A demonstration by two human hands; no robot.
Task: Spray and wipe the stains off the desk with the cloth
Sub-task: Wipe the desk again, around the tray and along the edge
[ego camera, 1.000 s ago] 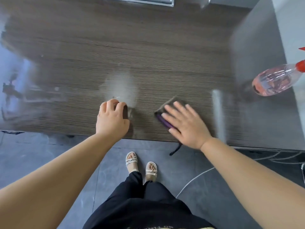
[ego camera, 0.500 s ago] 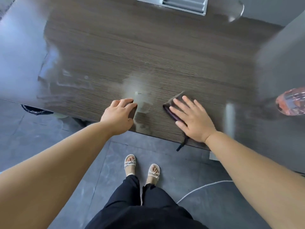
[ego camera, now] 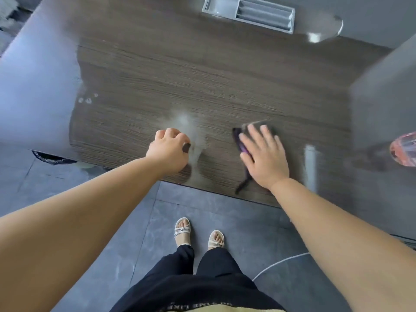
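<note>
Right hand (ego camera: pixel 264 157) flat on cloth (ego camera: pixel 240 141) — left hand (ego camera: pixel 167 152) curled on desk (ego camera: pixel 202 86).

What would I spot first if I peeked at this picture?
The right hand pressed flat on a dark cloth, near the front edge of the wooden desk. The curled left hand sits beside a pale cloudy smear, and a pinkish spray bottle peeks in at the far right.

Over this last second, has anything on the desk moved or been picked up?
Hardly anything. The right hand still presses flat on the cloth, the left hand stays curled beside the pale smear; nothing grabbed or released. Only the view swung, pushing the spray bottle to the edge.
</note>
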